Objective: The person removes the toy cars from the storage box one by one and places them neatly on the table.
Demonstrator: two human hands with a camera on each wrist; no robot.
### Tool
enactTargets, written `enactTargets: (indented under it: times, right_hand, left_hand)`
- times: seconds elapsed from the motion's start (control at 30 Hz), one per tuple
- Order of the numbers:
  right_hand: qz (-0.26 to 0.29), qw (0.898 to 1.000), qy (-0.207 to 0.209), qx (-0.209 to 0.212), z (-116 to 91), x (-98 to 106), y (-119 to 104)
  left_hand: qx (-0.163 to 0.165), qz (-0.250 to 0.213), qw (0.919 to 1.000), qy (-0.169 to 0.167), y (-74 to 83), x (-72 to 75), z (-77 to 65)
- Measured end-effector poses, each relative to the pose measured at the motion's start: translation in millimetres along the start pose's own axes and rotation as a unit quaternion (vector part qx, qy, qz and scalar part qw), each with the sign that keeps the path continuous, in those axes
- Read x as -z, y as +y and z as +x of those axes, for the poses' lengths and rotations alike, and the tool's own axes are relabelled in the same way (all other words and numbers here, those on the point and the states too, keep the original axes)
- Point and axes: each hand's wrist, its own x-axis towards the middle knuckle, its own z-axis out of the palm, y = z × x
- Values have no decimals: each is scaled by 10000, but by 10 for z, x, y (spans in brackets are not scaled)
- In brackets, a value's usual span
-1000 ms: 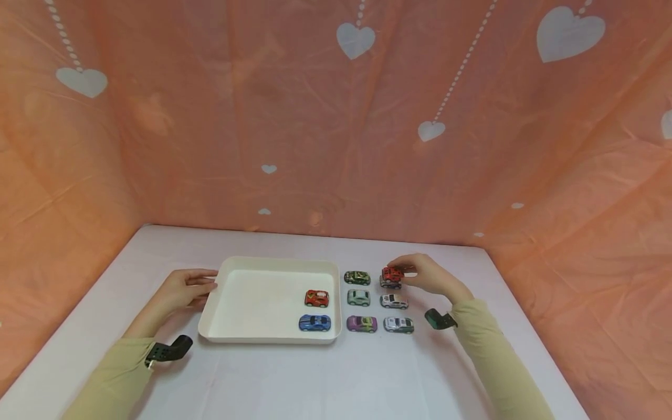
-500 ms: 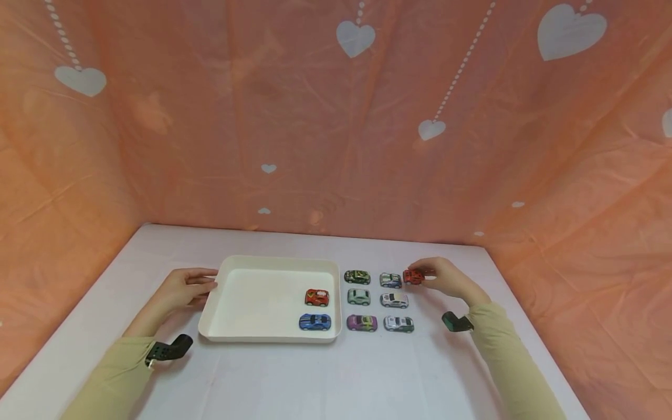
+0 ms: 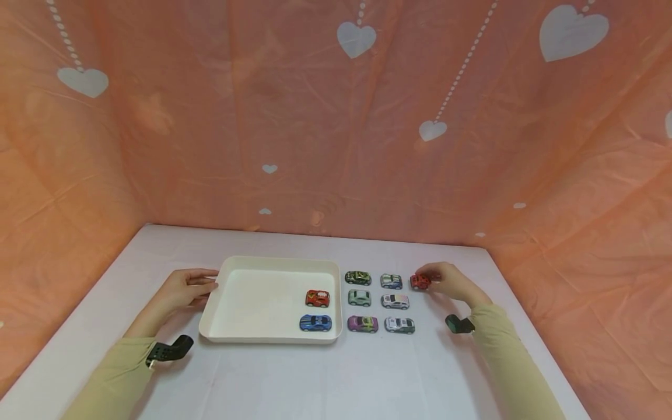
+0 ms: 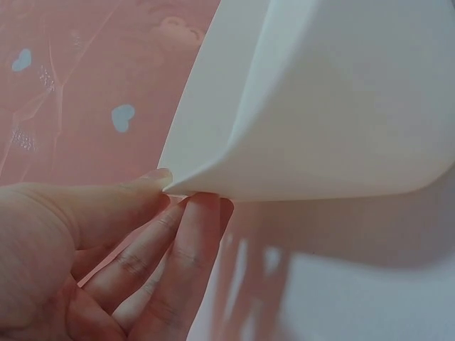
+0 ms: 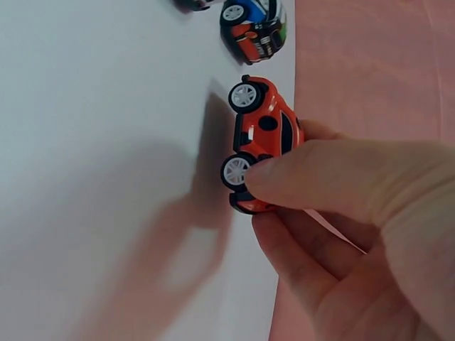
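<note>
My right hand (image 3: 450, 282) pinches a red toy car with black spots (image 5: 266, 135) between thumb and fingers. In the head view that car is at the right end of the far row, beside a silver-and-blue toy car (image 3: 391, 281). At the left, my left hand (image 3: 181, 290) grips the edge of a cream tray (image 3: 283, 263); the left wrist view shows its thumb (image 4: 135, 199) over the rim and fingers below. Inside the tray, at its right side, are a red toy car (image 3: 317, 298) and a blue striped toy car (image 3: 315, 322).
Right of the tray stand a camouflage car (image 3: 358, 277), a pale green car (image 3: 359, 297), a purple car (image 3: 363, 324), a white car (image 3: 395, 301) and a silver car (image 3: 399, 325). An orange curtain (image 3: 294, 116) with hearts closes off the white table (image 3: 273, 379) behind and on both sides.
My right hand has carried the red spotted car rightward and lower, from over the silver-and-blue car to the spot beside it. The left hand and tray have stayed put.
</note>
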Motion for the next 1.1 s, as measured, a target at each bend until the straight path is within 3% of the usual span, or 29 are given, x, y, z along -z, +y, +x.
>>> enactTargets:
  times: [0.67, 1.1]
  right_hand:
    - [21, 9996, -64, -272, 43, -92, 37]
    - [65, 9994, 15, -331, 23, -124, 33]
  left_hand:
    - [115, -106, 9999, 12, -23, -4, 18]
    - [-57, -134, 9999, 25, -10, -13, -21]
